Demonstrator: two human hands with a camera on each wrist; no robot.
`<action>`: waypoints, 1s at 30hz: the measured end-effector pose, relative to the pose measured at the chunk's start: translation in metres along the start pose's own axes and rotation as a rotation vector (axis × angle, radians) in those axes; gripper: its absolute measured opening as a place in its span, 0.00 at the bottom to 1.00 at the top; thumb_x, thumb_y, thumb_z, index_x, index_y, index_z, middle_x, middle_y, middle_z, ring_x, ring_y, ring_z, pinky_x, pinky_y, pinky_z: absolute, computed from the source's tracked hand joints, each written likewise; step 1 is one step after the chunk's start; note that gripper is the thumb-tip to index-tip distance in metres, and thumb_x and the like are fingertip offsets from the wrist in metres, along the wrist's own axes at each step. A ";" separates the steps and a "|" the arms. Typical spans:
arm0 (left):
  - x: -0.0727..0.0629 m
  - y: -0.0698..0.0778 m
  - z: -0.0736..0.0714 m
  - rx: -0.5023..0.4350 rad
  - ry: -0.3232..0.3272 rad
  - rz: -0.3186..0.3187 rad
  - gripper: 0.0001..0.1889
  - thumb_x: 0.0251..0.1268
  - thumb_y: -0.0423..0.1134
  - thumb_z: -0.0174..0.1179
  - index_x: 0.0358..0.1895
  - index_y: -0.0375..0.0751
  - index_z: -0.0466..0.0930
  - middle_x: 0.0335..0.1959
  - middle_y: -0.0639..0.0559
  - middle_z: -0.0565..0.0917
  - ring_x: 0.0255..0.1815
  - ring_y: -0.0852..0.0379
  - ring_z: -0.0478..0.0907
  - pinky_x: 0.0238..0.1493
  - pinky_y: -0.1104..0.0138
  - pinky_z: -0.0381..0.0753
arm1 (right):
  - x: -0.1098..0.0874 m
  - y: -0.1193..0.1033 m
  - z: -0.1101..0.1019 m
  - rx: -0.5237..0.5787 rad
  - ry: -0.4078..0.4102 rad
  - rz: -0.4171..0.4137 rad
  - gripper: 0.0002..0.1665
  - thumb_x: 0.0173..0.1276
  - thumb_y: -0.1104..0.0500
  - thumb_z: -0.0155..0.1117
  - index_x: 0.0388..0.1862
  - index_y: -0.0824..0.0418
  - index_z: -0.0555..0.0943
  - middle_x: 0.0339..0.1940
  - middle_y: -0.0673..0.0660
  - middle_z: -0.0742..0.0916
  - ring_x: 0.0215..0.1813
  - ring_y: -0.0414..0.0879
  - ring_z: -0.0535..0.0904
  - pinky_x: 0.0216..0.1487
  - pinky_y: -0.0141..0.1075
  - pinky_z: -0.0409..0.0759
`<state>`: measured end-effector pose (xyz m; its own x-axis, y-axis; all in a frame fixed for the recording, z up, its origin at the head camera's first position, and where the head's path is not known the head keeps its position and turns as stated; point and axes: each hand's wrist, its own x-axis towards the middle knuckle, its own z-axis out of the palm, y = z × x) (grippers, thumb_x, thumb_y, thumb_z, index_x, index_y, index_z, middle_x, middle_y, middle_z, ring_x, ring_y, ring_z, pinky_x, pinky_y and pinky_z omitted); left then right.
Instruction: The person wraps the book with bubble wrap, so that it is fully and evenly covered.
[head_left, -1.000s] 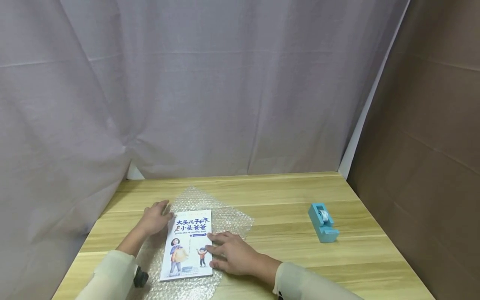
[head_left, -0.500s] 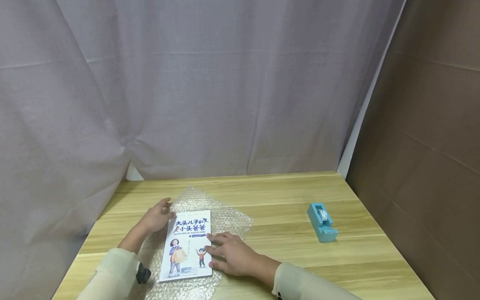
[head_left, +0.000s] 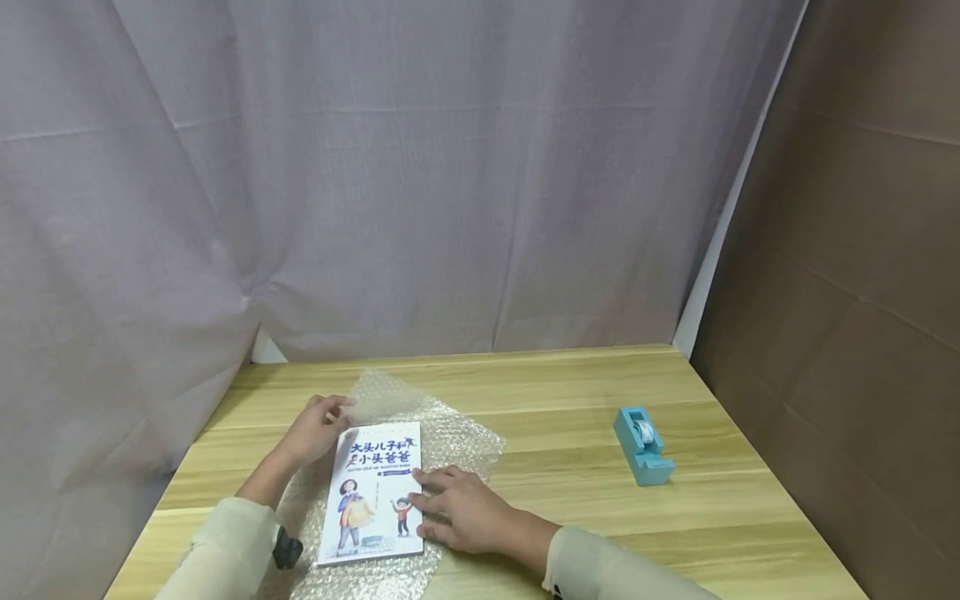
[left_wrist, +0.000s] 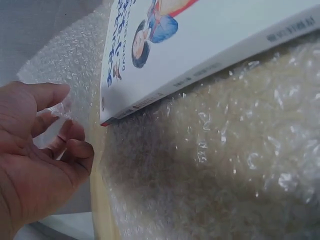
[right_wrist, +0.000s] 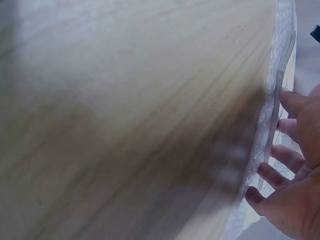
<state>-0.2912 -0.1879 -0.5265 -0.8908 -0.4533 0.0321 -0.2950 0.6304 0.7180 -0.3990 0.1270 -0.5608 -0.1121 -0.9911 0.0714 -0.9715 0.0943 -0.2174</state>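
Note:
A white paperback book (head_left: 371, 500) with blue title characters and drawn figures lies face up on a sheet of bubble wrap (head_left: 465, 433). Beside the book's upper left corner, my left hand (head_left: 313, 433) pinches the wrap's edge. In the left wrist view, the wrap's edge shows between the thumb (left_wrist: 52, 94) and curled fingers. My right hand (head_left: 468, 510) rests along the book's right edge with its fingers spread, fingertips on the cover and side. In the right wrist view those fingertips (right_wrist: 287, 127) line the edge of book and wrap.
A blue tape dispenser (head_left: 645, 446) with a roll of clear tape stands on the right part of the wooden table (head_left: 570, 383). Grey cloth (head_left: 390, 183) hangs behind the table, and a brown panel (head_left: 840, 292) rises along its right side.
My left hand has shifted slightly right, and the far corner of the bubble wrap has lifted and bent with it. The right hand and the book stay in place.

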 end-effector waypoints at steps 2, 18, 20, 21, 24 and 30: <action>0.000 0.000 0.001 -0.005 0.015 0.001 0.20 0.87 0.41 0.57 0.70 0.33 0.78 0.62 0.33 0.75 0.50 0.46 0.80 0.42 0.62 0.85 | 0.000 0.000 0.000 0.001 0.001 -0.003 0.32 0.85 0.36 0.59 0.82 0.43 0.76 0.89 0.51 0.71 0.84 0.53 0.73 0.79 0.59 0.80; -0.007 0.014 0.007 0.251 0.195 0.346 0.09 0.77 0.37 0.71 0.54 0.41 0.90 0.45 0.50 0.89 0.44 0.54 0.79 0.46 0.60 0.81 | 0.000 0.001 0.002 -0.013 0.011 -0.018 0.32 0.86 0.36 0.58 0.83 0.44 0.76 0.89 0.51 0.71 0.84 0.54 0.74 0.76 0.60 0.82; -0.009 0.016 0.009 0.298 0.207 0.409 0.05 0.73 0.36 0.74 0.48 0.45 0.91 0.45 0.52 0.89 0.47 0.52 0.79 0.50 0.55 0.83 | 0.000 0.001 0.002 -0.014 0.012 -0.020 0.32 0.86 0.36 0.58 0.83 0.44 0.76 0.89 0.52 0.71 0.83 0.54 0.74 0.75 0.60 0.82; -0.010 0.017 0.010 0.314 0.206 0.437 0.05 0.71 0.35 0.75 0.45 0.46 0.91 0.46 0.53 0.90 0.48 0.51 0.79 0.52 0.53 0.83 | 0.000 0.002 0.002 -0.012 0.010 -0.018 0.32 0.86 0.36 0.58 0.83 0.44 0.76 0.89 0.52 0.71 0.83 0.54 0.74 0.76 0.60 0.82; -0.014 0.020 0.011 0.331 0.170 0.497 0.10 0.64 0.28 0.75 0.40 0.48 0.88 0.49 0.51 0.91 0.54 0.46 0.82 0.61 0.44 0.83 | 0.000 0.002 0.002 -0.008 0.009 -0.013 0.32 0.86 0.36 0.58 0.82 0.44 0.76 0.89 0.51 0.71 0.83 0.54 0.74 0.76 0.60 0.82; -0.022 0.025 0.011 0.327 -0.043 0.472 0.15 0.65 0.23 0.70 0.34 0.50 0.80 0.57 0.51 0.93 0.62 0.41 0.89 0.64 0.45 0.89 | 0.000 0.002 0.002 -0.007 0.019 -0.018 0.32 0.86 0.37 0.60 0.82 0.44 0.76 0.89 0.51 0.72 0.83 0.54 0.74 0.76 0.60 0.81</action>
<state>-0.2829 -0.1550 -0.5172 -0.9630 -0.0539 0.2639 0.0526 0.9233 0.3804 -0.4005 0.1271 -0.5636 -0.0987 -0.9907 0.0933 -0.9749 0.0774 -0.2089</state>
